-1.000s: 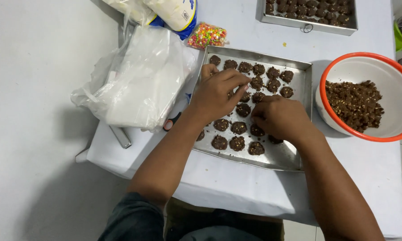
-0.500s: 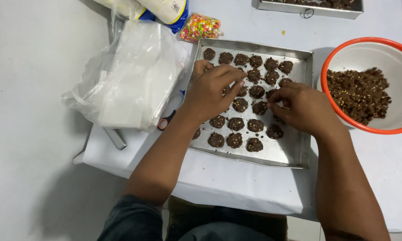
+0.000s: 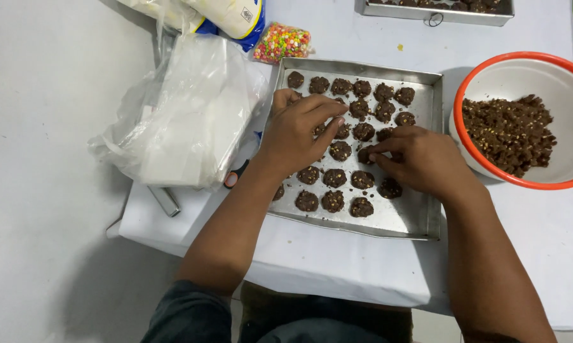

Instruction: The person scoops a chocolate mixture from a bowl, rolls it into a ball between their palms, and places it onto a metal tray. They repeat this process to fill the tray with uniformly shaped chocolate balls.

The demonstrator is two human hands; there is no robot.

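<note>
There is only one view, from a camera on the person's head. It looks almost straight down on the desk, with the person's body at the bottom edge and both forearms reaching upward into the picture. The metal tray lies near the middle of the view and serves as landmark. The camera is quite near: the tray fills a large part of the picture. Right of the tray, the orange-rimmed bowl is cut by the edge. Beyond the tray, a second tray shows only partly at the top.
</note>
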